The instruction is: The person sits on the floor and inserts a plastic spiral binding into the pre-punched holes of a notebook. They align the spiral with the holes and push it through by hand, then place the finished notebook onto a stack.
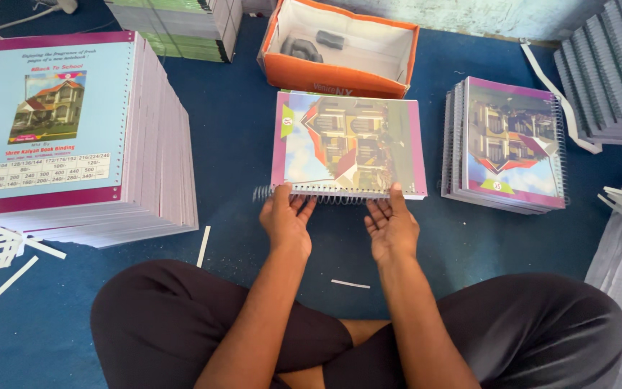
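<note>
Two hands are in view, the left hand (285, 220) and the right hand (391, 229), both on one spiral notebook (348, 144). One orange box (329, 74) sits behind it, with two dark objects (302, 48) inside. One stack of bound notebooks (507, 144) lies right, one tall unbound stack (73, 137) left.
</note>
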